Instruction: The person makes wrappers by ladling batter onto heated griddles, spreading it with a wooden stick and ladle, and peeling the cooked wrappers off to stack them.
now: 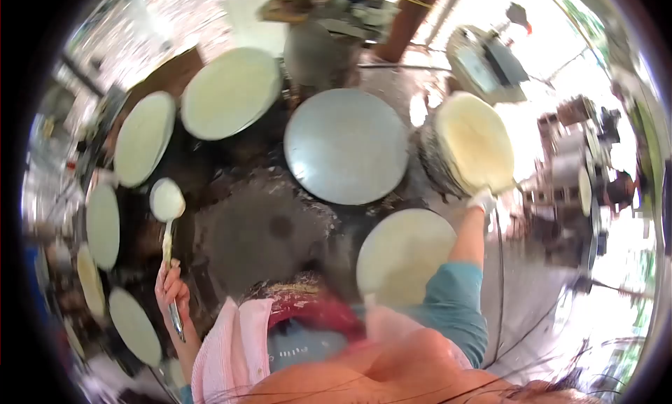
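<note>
Ladle (166, 199): creamy-white bowl, smeared handle, aloft left of a grey plate (346, 146).
Left hand (173, 288): fingers wrapped around the handle.
Yellowish disc (478, 141): round, atop a dark-sided base (435, 162).
Right hand (482, 199): white-gloved, at the disc's near rim; cannot tell whether gripping.

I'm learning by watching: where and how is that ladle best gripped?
Probably by the handle, coming from the near side: it is long and slim, with the wide, whitish bowl at its far end. The left hand grips it there.
</note>
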`<state>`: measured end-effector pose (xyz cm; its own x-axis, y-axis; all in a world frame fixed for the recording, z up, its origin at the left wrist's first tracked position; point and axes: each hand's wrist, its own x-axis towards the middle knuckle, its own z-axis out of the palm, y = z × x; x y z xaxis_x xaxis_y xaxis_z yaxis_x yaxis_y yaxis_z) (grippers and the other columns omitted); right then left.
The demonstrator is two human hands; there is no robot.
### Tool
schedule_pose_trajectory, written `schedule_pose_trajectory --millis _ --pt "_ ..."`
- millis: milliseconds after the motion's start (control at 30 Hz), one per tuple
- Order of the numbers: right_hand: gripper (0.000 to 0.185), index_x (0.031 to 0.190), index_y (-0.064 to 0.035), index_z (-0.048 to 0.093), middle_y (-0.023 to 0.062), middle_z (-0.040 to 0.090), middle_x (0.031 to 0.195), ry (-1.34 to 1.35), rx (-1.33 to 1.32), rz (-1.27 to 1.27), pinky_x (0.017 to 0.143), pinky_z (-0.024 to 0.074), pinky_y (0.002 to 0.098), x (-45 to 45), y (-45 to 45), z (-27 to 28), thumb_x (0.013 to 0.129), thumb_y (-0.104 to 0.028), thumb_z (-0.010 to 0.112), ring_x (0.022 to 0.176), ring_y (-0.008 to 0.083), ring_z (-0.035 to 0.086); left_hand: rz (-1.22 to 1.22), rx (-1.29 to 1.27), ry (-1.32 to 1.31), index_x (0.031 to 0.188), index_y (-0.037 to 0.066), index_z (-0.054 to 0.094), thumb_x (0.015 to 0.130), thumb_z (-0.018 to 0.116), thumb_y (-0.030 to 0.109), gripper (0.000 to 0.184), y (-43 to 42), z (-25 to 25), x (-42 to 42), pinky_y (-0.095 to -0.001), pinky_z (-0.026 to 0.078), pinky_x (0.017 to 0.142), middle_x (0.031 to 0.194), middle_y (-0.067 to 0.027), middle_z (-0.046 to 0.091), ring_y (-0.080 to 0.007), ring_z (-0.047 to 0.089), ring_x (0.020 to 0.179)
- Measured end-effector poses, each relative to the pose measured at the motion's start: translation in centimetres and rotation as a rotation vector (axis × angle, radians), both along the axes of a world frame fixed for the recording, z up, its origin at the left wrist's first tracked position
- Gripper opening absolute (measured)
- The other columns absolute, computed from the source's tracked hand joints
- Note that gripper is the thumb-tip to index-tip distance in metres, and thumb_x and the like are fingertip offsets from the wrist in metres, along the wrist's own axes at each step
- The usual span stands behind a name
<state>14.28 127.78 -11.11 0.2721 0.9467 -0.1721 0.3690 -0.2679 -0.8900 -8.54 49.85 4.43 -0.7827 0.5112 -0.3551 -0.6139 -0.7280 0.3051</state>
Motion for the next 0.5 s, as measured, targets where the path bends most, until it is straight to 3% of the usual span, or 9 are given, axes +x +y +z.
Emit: schedule_pose_trajectory --millis 100,133,167,267,333,367,400,433,500 --pt "0.056 0.126 0.0079 0.049 0.0193 0.061 0.115 -0.040 0.243 0.182 0.083 0.0485 0.0371 -0.5 -8.0 0.6 0.084 -0.026 0.063 0.096 0.0274 0.061 0.187 -0.042 -0.112 0.104 -0.006 0.045 0.104 0.027 0.024 0.034 -4.2 0.2 4.1 -0.0229 0.024 0.036 0.058 0.0045 0.040 -0.0037 0.038 0.034" --pt "0.055 0.126 0.0079 0.049 0.0196 0.060 0.117 -0.047 0.353 0.232 0.085 0.0478 0.0368 -0.9 -12.0 1.2 0.084 -0.025 0.063 0.098 0.0277 0.060 0.152 0.145 -0.035 0.098 -0.002 0.044 0.104 0.028 0.022 0.029 -5.4 -0.1 5.6 -0.0218 0.023 0.033 0.055 0.0060 0.039 -0.0027 0.037 0.032" --pt "0.055 0.126 0.0079 0.050 0.0199 0.058 0.119 -0.039 0.420 0.293 0.087 0.0472 0.0365 -1.3 -16.4 1.8 0.085 -0.025 0.064 0.101 0.0280 0.058 0.178 0.162 -0.010 0.097 0.000 0.043 0.103 0.030 0.021 0.027 -7.3 -0.2 7.4 -0.0196 0.022 0.032 0.055 0.0063 0.039 -0.0016 0.035 0.032" --pt "0.054 0.126 0.0080 0.050 0.0206 0.056 0.124 0.024 0.393 0.627 0.091 0.0459 0.0358 -6.3 -32.3 1.8 0.086 -0.025 0.064 0.107 0.0287 0.056 0.304 -0.002 0.008 0.104 -0.003 0.047 0.103 0.032 0.024 0.031 -14.0 -0.5 14.1 -0.0213 0.027 0.036 0.057 0.0067 0.037 -0.0021 0.037 0.034" --pt "0.053 0.126 0.0080 0.051 0.0217 0.052 0.130 0.046 0.229 0.963 0.097 0.0440 0.0349 -8.6 -43.4 1.4 0.088 -0.025 0.065 0.115 0.0297 0.053 0.502 0.074 -0.030 0.105 -0.004 0.048 0.103 0.033 0.024 0.032 -18.5 -1.3 19.1 -0.0222 0.028 0.035 0.058 0.0051 0.037 -0.0031 0.035 0.034" --pt "0.055 0.128 0.0083 0.049 0.0196 0.057 0.123 -0.049 0.360 1.090 0.093 0.0457 0.0395 -9.2 -46.5 -3.4 0.083 -0.019 0.064 0.107 0.0303 0.057 0.548 0.138 -0.010 0.106 -0.004 0.048 0.103 0.033 0.023 0.032 -21.3 -2.1 22.0 -0.0222 0.028 0.035 0.058 0.0046 0.037 -0.0030 0.035 0.035" --pt "0.053 0.127 0.0077 0.051 0.0175 0.060 0.120 -0.001 0.338 1.261 0.091 0.0456 0.0311 -10.1 -53.7 -1.5 0.081 -0.014 0.068 0.103 0.0238 0.058 0.654 0.091 -0.042 0.106 -0.004 0.048 0.102 0.034 0.023 0.031 -24.0 -2.3 24.8 -0.0223 0.028 0.035 0.059 0.0043 0.037 -0.0034 0.034 0.035" --pt "0.052 0.132 0.0069 0.046 0.0204 0.050 0.134 -0.032 0.216 1.474 0.101 0.0391 0.0350 -10.4 -59.2 -0.6 0.089 -0.016 0.063 0.119 0.0259 0.052 0.752 0.048 -0.078 0.106 -0.004 0.048 0.102 0.035 0.023 0.030 -26.8 -2.6 27.4 -0.0224 0.029 0.036 0.059 0.0040 0.038 -0.0037 0.034 0.035" --pt "0.050 0.133 0.0054 0.046 0.0196 0.050 0.135 0.039 0.126 1.680 0.099 0.0404 0.0318 -10.1 -69.9 0.9 0.089 -0.011 0.064 0.119 0.0211 0.051 0.891 -0.219 -0.161 0.104 -0.003 0.049 0.101 0.037 0.023 0.029 -31.9 -3.7 32.2 -0.0228 0.031 0.036 0.059 0.0037 0.038 -0.0049 0.034 0.034"
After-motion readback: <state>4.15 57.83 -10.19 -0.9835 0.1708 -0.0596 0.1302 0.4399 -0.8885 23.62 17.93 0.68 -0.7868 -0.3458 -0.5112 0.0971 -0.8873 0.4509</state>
